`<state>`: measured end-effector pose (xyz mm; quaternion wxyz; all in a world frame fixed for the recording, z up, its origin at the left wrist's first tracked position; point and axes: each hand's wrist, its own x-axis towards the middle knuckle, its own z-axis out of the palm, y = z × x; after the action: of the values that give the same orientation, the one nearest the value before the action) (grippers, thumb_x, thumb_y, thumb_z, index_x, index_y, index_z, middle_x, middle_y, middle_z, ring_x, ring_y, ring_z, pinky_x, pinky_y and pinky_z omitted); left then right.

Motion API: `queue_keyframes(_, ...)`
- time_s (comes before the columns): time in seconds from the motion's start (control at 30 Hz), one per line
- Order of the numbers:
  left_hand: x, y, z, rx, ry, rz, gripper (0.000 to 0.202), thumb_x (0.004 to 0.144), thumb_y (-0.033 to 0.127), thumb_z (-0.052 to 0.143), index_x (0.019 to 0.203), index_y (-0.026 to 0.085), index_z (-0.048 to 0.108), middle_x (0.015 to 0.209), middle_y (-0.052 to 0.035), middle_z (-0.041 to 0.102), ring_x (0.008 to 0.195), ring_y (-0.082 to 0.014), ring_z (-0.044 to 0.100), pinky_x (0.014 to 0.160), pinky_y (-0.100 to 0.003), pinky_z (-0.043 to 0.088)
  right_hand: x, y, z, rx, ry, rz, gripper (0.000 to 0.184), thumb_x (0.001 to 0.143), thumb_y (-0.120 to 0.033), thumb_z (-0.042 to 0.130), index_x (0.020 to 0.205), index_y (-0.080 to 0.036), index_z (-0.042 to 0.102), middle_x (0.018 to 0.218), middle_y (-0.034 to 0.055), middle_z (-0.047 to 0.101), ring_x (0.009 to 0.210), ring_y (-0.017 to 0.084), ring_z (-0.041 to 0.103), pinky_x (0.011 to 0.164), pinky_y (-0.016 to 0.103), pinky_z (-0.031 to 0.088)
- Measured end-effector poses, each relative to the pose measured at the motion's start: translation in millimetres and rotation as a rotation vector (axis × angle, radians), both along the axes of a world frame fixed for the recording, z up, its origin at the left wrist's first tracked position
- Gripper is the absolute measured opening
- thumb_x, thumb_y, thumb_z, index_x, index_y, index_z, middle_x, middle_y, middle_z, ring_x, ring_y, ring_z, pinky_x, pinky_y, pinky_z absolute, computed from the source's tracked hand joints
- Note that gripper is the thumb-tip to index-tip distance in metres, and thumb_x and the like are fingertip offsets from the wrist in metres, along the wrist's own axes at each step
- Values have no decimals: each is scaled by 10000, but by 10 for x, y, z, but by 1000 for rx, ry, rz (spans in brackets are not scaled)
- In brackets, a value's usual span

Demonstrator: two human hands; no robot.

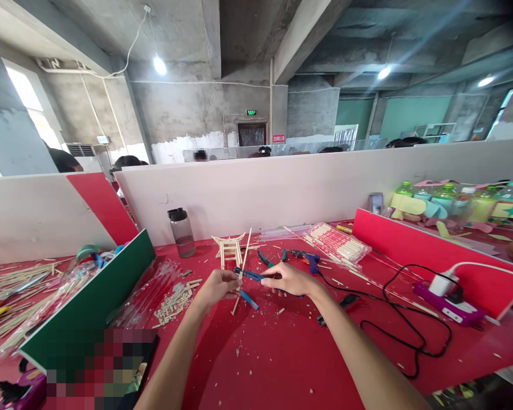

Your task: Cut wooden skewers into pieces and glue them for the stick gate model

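Observation:
My left hand point(221, 285) is closed on a thin wooden stick point(247, 250), which rises at a slant above its fingers. My right hand point(291, 279) grips a flat dark-blue tool point(252, 274), like a plastic caliper, whose far end meets the stick by the left fingertips. Just below the tool lies a blue pen-like object point(249, 300). A small frame of wooden sticks point(229, 248) stands behind my left hand. Green-handled pliers point(267, 259) and a blue glue gun point(311, 260) lie beyond my right hand.
Short cut stick pieces point(173, 304) are heaped left of my hands. A bottle point(182, 233) stands near the white partition point(248, 193). Packed sticks point(337, 242) lie at the back right. A black cable point(387, 299) and purple power strip point(448, 306) lie on the right.

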<state>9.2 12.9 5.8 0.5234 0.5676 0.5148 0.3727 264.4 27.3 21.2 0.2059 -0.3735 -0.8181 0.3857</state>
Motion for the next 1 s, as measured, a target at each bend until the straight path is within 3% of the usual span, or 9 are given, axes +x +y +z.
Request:
queue_keyframes(0.27, -30, 30, -18, 39, 37, 16, 331, 593, 420, 826, 674, 137, 674, 625, -6, 646, 594, -139, 630, 596, -242, 522, -87, -30, 5, 69, -22, 18, 459, 914, -576, 460, 833, -179, 675, 661, 12, 632, 588, 161, 554, 558, 247, 378)
queue_keyframes(0.5, -39, 40, -17, 46, 47, 13, 351, 574, 450, 823, 666, 147, 671, 603, 5, 633, 582, -141, 626, 578, -236, 504, -182, -54, -51, 249, -121, -82, 446, 949, -534, 426, 804, -172, 644, 691, 35, 644, 630, 168, 553, 572, 258, 302)
queue_keyframes(0.8, -128, 14, 48, 56, 118, 0, 267, 614, 382, 804, 658, 151, 678, 597, -5, 649, 545, -131, 613, 546, -224, 489, -168, -15, -87, 282, -239, -161, 530, 940, -608, 394, 827, -179, 684, 719, 60, 687, 643, 198, 600, 576, 256, 298)
queue_keyframes(0.9, -164, -49, 114, 41, 191, -88, 242, 635, 373, 790, 643, 154, 686, 595, -19, 662, 536, -133, 616, 520, -211, 471, -145, -31, -51, 304, -211, -204, 538, 948, -606, 373, 884, -179, 693, 793, 82, 714, 712, 223, 634, 598, 261, 321)
queue_keyframes(1.0, -131, -136, 141, -19, 275, -261, 221, 642, 369, 785, 630, 163, 706, 566, -19, 655, 532, -144, 624, 518, -212, 475, -141, -48, -31, 328, -161, -226, 518, 963, -584, 357, 950, -184, 687, 900, 99, 734, 809, 239, 662, 639, 264, 349)
